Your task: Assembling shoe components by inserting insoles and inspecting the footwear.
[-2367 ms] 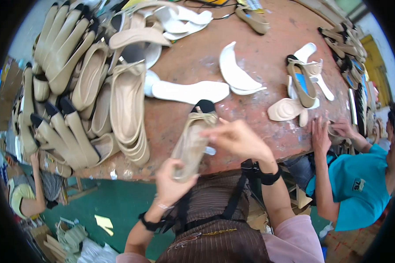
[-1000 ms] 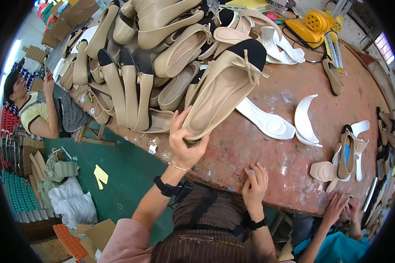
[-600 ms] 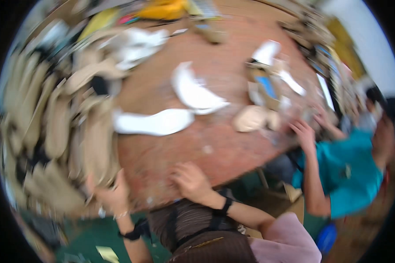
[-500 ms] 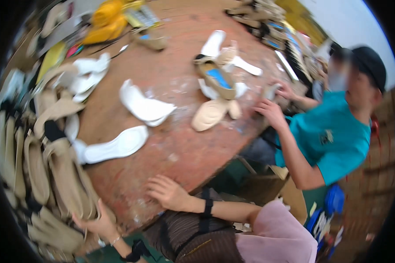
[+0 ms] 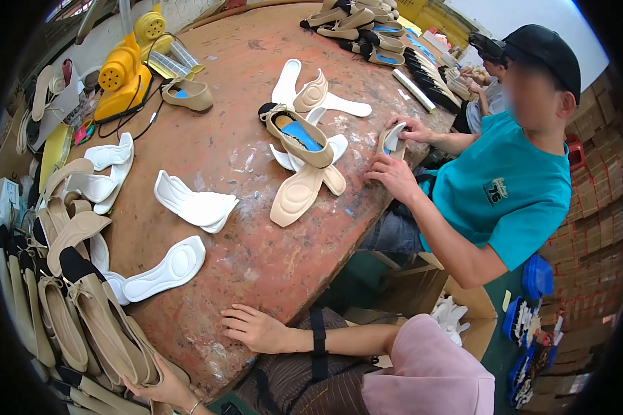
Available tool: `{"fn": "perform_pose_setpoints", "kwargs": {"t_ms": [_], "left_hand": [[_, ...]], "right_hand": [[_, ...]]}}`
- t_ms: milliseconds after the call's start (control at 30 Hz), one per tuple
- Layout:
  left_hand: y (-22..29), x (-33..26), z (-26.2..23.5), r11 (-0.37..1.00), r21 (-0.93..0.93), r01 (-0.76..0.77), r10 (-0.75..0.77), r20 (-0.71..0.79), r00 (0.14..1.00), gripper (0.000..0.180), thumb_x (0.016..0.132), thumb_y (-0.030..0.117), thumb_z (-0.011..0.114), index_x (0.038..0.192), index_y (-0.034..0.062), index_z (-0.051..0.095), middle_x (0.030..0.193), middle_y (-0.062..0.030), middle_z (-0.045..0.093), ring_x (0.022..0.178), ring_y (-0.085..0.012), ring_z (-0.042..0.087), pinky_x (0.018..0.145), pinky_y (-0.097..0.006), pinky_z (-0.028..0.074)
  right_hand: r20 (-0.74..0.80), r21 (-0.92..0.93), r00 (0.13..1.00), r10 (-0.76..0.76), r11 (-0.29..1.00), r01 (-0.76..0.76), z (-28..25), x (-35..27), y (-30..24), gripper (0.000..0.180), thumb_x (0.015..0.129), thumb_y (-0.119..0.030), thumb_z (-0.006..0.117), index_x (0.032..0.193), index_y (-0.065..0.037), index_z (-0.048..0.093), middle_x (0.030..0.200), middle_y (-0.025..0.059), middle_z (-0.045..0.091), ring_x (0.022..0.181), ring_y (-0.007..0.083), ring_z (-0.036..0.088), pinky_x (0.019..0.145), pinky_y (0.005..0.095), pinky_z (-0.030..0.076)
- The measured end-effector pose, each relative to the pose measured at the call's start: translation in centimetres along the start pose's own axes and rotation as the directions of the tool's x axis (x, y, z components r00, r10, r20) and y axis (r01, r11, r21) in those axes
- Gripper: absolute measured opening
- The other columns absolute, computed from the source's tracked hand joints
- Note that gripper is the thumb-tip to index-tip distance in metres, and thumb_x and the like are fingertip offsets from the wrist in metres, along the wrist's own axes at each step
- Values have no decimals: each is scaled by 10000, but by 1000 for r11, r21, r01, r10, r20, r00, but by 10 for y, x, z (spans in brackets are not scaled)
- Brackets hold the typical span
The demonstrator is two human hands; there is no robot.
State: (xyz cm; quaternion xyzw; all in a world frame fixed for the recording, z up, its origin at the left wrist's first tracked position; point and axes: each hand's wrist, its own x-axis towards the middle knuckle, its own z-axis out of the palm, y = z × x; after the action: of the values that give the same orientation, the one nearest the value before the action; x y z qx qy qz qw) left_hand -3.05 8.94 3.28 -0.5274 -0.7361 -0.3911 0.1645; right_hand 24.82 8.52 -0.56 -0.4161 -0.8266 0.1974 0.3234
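Observation:
At the lower left my left hand is closed round the heel end of a beige flat shoe with a black toe; other flats press against it in the row. The fingers beneath the shoe are partly hidden. My right hand rests palm down on the reddish tabletop near its front edge, fingers apart, holding nothing. Beyond it lie a single white insole and a stack of white insoles. A beige flat with a blue lining sits across more insoles, with a beige insole beside it.
At the right, a co-worker in a teal shirt handles a shoe at the table edge. A yellow machine with a cable stands far left. More shoes are heaped at the back. An open carton stands below the table.
The view has shifted and sharpened, so the tabletop things appear displaced. My left hand stays at the shoe's heel and my right hand stays on the table. The co-worker's hands remain at the shoe.

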Motion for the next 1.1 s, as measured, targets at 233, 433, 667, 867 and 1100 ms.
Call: {"fn": "perform_pose_setpoints", "kwargs": {"t_ms": [233,433,667,867,1100], "left_hand": [[-5,-2,1,999,36,21,-21,1,1000,885,836,169,848,1515,24,298,1492,-221,423,1381,-380,445,1181,-501,375],[-3,-3,3,998,16,62,-62,-15,998,841,847,188,839,1506,29,341,1497,-195,435,1373,-373,451,1173,-487,375],[8,-1,-1,991,12,131,-131,27,991,882,837,125,832,1515,13,279,1513,-202,399,1400,-369,422,1202,-489,336],[28,53,-48,990,107,-93,73,180,981,255,881,156,778,972,-28,626,1554,-201,441,1433,-416,397,1145,-521,355],[63,104,-58,936,-82,-344,350,340,873,104,806,34,736,823,15,634,1231,-77,717,1383,-419,487,1165,-615,289]], "right_hand": [[-14,-10,1000,-5,1000,5,-1,1,-1,342,792,-59,645,1130,-8,636,1280,150,597,1329,330,511,1162,495,385],[1,-20,1000,-7,1000,7,-3,2,0,345,795,-59,649,1137,-16,640,1267,145,599,1325,327,513,1159,492,386],[-11,-14,1000,-5,1000,5,-5,3,0,299,797,-55,630,1092,-13,650,1265,164,597,1322,347,506,1157,492,378],[-7,-21,1000,-21,1000,20,-3,4,-5,314,787,-61,636,1097,-14,651,1267,160,602,1311,343,518,1144,499,394],[-4,-49,1000,-12,999,12,-14,10,-7,347,758,-43,630,1103,-41,662,1239,144,642,1259,334,566,1113,503,422]]}}
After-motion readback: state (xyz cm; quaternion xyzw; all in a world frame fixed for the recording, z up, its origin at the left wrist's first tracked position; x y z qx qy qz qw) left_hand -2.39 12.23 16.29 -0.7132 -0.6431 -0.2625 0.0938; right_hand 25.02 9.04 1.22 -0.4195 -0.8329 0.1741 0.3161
